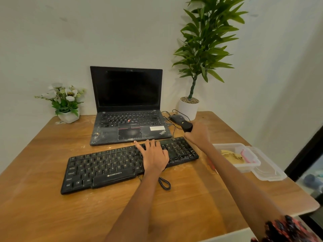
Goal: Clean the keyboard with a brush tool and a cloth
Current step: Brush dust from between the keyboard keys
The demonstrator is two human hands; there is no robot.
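Note:
A black keyboard (108, 166) lies slanted across the middle of the wooden table (192, 198), its cable looped in front of it. My left hand (154, 155) rests flat on the keyboard's right part, fingers spread over the keys. My right hand (197, 132) is closed around a black brush tool (186, 126) just beyond the keyboard's far right corner; only the tool's black end sticks out of the fist. A yellowish cloth (230, 156) lies inside a clear plastic box (251, 165) to the right.
A dusty black laptop (127, 105) stands open behind the keyboard. A black mouse (176, 117) and its cables lie beside it. A white flower pot (67, 116) is at the back left, a tall potted plant (189, 107) at the back right. The box lid (269, 172) lies by the right table edge.

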